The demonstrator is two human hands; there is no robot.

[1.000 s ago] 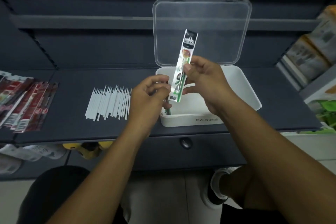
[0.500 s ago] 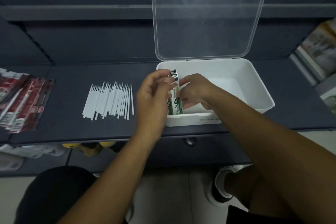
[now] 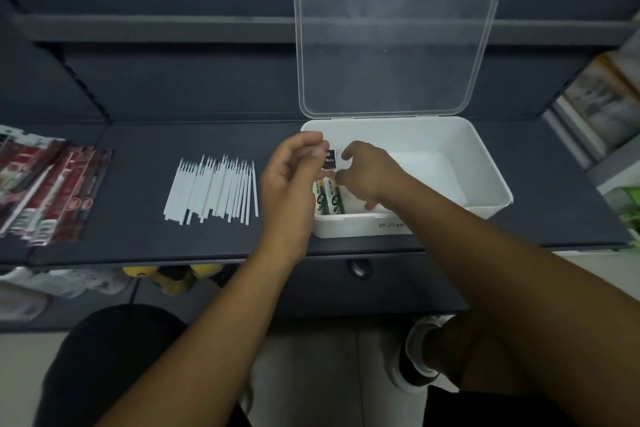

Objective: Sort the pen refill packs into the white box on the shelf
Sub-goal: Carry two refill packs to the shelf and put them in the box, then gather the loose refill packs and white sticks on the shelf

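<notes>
The pack (image 3: pixel 331 163) stands on end in the near left corner of the box (image 3: pixel 485 163), its black top sticking up above the rim between my two hands and its green lower part down against the near wall. A second pack (image 3: pixel 320 200) with the same green print stands right beside it on the left, touching it, its top hidden behind my fingers.

My left hand (image 3: pixel 294 180) is at the left rim of the box, fingers curled over, with the fingertips (image 3: pixel 319 152) pinching the left edge of the black top. My right hand (image 3: pixel 369 173) reaches in over the near wall from the right. Its thumb points toward the black top and its fingers are curled down inside the box, close against the right edge of the pack; I cannot tell whether they grip it or only come up to it.

The rest of the box's floor, to the right, shows white. The clear lid (image 3: pixel 394 45) stands open, upright at the far side of the box. The box sits on a dark shelf (image 3: pixel 138 236), near its front edge.

To the left of the box, apart from it, a row of thin white refills (image 3: pixel 214 187) lies loose on the shelf, side by side, pointing far to near. Further left lies a heap of red packs (image 3: pixel 52 191), overlapping. At the far right, on another shelf, are blurred pale packets (image 3: pixel 606 97). Below the shelf edge I see something yellow (image 3: pixel 173 276) and a round knob (image 3: pixel 356 267), and my shoe (image 3: pixel 415 360) on the floor.
</notes>
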